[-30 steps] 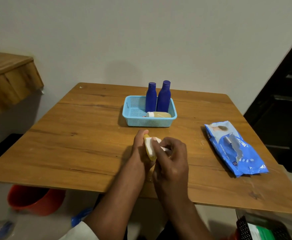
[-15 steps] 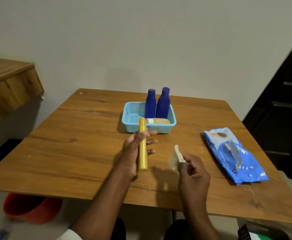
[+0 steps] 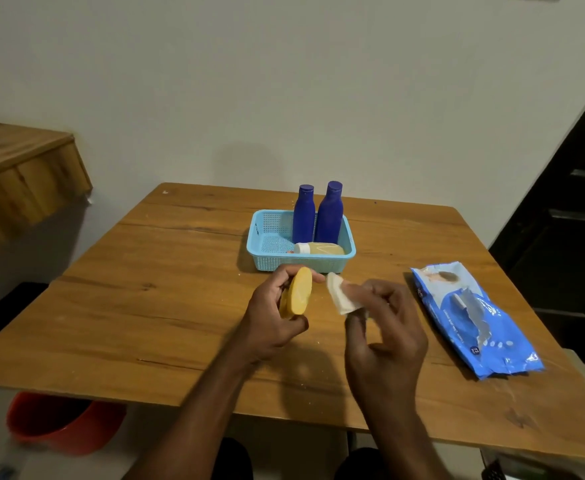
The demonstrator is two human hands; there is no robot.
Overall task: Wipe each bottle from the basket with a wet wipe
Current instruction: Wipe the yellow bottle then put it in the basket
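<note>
My left hand [image 3: 270,320] grips a yellow bottle [image 3: 298,292] above the table, its oval base turned toward me. Just right of it, my right hand [image 3: 384,327] pinches a folded white wet wipe [image 3: 339,297] between thumb and fingers; the wipe is close to the bottle but apart from it. Behind them stands a light blue basket [image 3: 266,244] holding two upright dark blue bottles [image 3: 303,216] [image 3: 330,214] and a pale yellow bottle with a white cap [image 3: 318,248] lying on its side.
A blue wet-wipe pack [image 3: 474,317] lies on the wooden table [image 3: 145,306] to the right. A red bucket [image 3: 59,424] sits on the floor under the left front edge. A wooden ledge [image 3: 17,174] juts out at the left; dark steps are at the right.
My left hand turned the yellow bottle from lying lengthwise to base toward me. My right hand lifted the wipe up and left, close to the bottle, after pulling away from it.
</note>
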